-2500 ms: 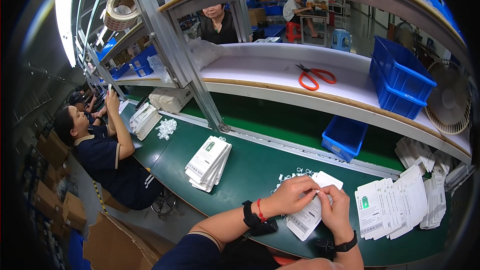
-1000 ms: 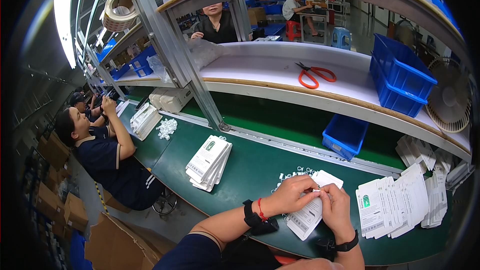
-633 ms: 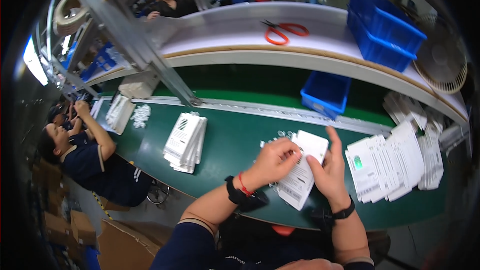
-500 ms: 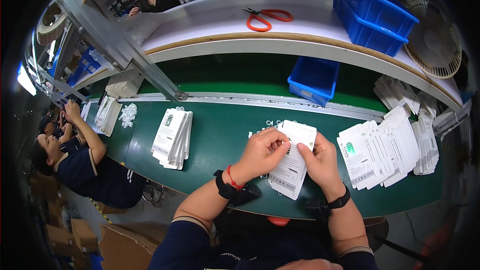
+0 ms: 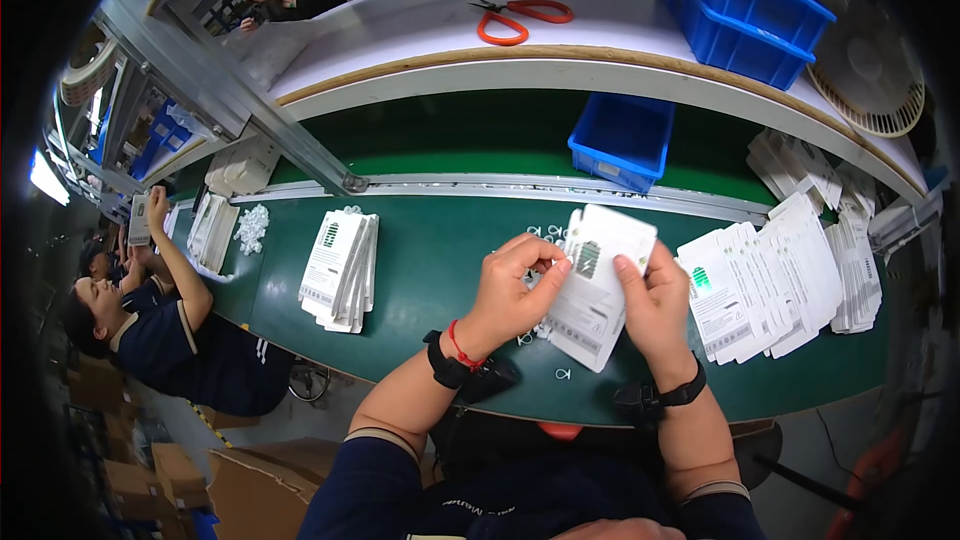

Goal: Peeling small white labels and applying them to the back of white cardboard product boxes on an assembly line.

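Note:
A flat white package [image 5: 592,315] with a green battery picture is tilted over the table in front of me. My right hand [image 5: 660,310] grips its right side, thumb on top and fingers behind. Another white edge shows beneath it, so more than one may be held. At its left edge my left hand [image 5: 512,292] is closed in a pinch of thumb and forefinger; what lies between them is too small to make out. Several small clear plastic loops [image 5: 562,374] lie on the table, partly hidden by the package and my left hand.
White packages lie fanned out [image 5: 745,290] at right and in a stack [image 5: 338,265] at left. Beyond that stack is a pile of white plastic pieces [image 5: 252,228]. A blue bin [image 5: 622,145] sits under the shelf [image 5: 400,50], which bears orange-handled scissors [image 5: 520,18]. A co-worker [image 5: 165,310] sits at left.
The held package has lifted and tilted, moving slightly right with my right hand, exposing loops on the table. My left hand keeps its pinch. At left, the co-worker now holds up a package.

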Demonstrator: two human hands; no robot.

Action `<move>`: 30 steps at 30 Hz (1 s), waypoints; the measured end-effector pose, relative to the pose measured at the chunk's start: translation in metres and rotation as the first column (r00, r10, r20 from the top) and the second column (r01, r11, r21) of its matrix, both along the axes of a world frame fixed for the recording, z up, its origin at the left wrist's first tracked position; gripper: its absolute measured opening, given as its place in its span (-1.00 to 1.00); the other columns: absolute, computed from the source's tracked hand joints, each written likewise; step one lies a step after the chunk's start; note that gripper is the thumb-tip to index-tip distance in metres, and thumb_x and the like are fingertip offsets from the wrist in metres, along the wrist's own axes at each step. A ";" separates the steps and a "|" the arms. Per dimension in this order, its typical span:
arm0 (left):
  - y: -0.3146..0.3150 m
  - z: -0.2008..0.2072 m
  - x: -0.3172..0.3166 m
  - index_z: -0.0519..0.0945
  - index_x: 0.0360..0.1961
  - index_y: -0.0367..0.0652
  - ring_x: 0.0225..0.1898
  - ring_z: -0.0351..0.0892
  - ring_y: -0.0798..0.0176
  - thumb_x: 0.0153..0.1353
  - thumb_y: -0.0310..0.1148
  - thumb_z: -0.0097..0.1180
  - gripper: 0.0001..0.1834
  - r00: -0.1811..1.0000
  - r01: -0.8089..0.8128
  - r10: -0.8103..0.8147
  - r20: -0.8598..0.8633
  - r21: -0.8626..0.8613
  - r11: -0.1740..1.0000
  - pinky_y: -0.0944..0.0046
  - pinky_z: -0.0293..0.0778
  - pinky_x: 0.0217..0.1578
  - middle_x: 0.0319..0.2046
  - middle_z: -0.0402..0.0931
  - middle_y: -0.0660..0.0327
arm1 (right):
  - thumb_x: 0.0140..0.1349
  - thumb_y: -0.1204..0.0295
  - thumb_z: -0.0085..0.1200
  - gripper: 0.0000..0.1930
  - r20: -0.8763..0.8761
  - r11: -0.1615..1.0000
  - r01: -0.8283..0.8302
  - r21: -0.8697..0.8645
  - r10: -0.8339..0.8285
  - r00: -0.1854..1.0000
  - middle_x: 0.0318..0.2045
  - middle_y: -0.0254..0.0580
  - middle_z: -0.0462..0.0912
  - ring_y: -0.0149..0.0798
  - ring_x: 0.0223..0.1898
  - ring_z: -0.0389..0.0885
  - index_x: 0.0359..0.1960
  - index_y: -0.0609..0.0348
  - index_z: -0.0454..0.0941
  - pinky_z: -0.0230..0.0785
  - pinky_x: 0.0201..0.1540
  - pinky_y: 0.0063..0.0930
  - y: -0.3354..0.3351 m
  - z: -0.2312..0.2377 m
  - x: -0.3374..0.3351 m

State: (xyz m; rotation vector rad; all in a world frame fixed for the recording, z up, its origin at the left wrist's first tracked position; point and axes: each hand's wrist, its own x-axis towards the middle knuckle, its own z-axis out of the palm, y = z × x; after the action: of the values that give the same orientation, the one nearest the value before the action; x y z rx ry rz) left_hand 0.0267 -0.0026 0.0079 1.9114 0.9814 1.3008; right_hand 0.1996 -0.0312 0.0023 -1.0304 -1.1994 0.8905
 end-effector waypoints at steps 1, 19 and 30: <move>0.001 -0.001 0.000 0.57 -0.44 -0.31 -0.48 0.44 0.36 0.08 -0.53 0.17 -0.94 1.000 -0.017 0.017 0.000 -0.005 1.000 0.40 0.37 -0.41 -0.50 0.52 0.19 | 0.25 0.57 -0.02 -0.81 -0.054 1.000 0.025 -0.013 -0.026 0.998 -0.30 -0.15 0.64 -0.46 -0.30 0.58 -0.13 0.40 0.49 0.41 -0.26 -0.63 0.001 0.005 0.003; 0.000 -0.003 -0.004 0.57 -0.52 -0.30 -0.52 0.41 0.33 0.01 -0.53 0.17 -0.95 0.995 -0.003 0.003 -0.095 0.005 1.000 0.36 0.34 -0.46 -0.59 0.50 0.22 | 0.18 0.54 0.02 -0.80 0.057 0.938 -0.294 -0.184 0.309 0.949 -0.42 -0.19 0.66 -0.50 -0.42 0.58 -0.17 0.31 0.56 0.42 -0.39 -0.59 -0.011 -0.004 -0.013; 0.000 -0.012 -0.007 0.57 -0.51 -0.30 -0.50 0.45 0.36 0.00 -0.52 0.16 -0.94 0.998 -0.059 0.057 -0.015 -0.162 0.985 0.41 0.37 -0.42 -0.56 0.51 0.20 | 0.18 0.54 0.01 -0.78 0.153 0.953 -0.274 -0.127 0.291 0.944 -0.43 -0.15 0.66 -0.48 -0.41 0.59 -0.15 0.30 0.55 0.41 -0.40 -0.56 -0.011 0.005 -0.017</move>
State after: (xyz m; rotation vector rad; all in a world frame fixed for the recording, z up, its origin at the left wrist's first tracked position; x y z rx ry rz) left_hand 0.0200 -0.0026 -0.0036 1.7792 1.1208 1.2058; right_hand 0.1829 -0.0419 0.0072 -1.0489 -1.4842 1.1156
